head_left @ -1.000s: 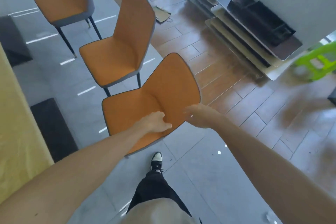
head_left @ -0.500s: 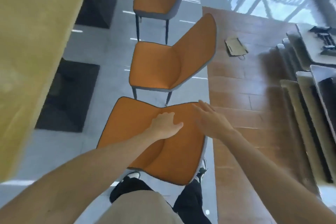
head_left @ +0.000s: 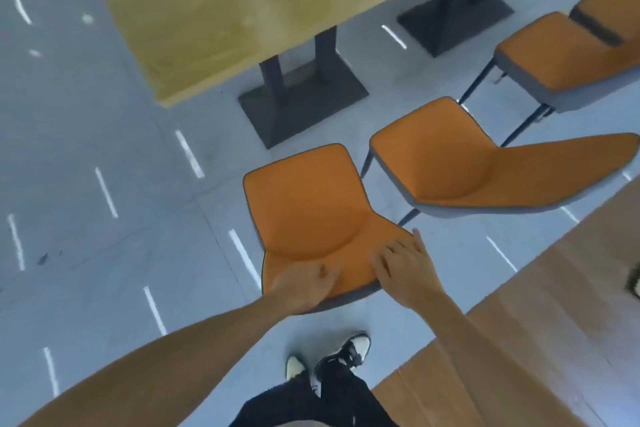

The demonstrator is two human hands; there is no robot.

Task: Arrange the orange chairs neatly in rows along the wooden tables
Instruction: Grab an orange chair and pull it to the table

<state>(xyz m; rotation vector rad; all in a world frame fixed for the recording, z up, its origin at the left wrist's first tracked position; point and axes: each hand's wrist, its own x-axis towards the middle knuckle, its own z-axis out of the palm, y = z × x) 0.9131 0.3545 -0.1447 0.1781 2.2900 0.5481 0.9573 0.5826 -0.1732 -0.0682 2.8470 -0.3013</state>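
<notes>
We now face the desk (head_left: 242, 10) almost square on, where half a second ago it ran along our left and the row of chairs stretched away ahead. The turn has brought the nearest orange chair (head_left: 304, 204) round with us: its seat points toward the desk's dark pedestal base (head_left: 301, 104) and its backrest is toward our body, low in the middle of the view.

Our left hand (head_left: 304, 288) curls over the top edge of the backrest, fingers closed on it near its left corner. Our right hand (head_left: 405, 270) lies flatter and more open on the right part of the same edge, fingers spread on the upholstery; the blur makes it hard to say whether the thumb hooks behind, so this may be a steadying press, not a full hold. A second ago the right hand was only reaching the backrest edge, so both hands are now committed to the one chair.

To the right, a second chair (head_left: 467, 166) stands just beside ours with a narrow gap between the seats, and a third chair (head_left: 568, 59) sits farther right and farther off, by another pedestal. Our chair appears angled a little differently from its neighbour.

We judge that the chair has been swung into the row and now needs squaring: a small twist to match the second chair, then a push toward the desk. Our shoes (head_left: 346, 354) stand just behind it on the grey floor (head_left: 104, 253), near the wood flooring (head_left: 554, 322) on the right.
</notes>
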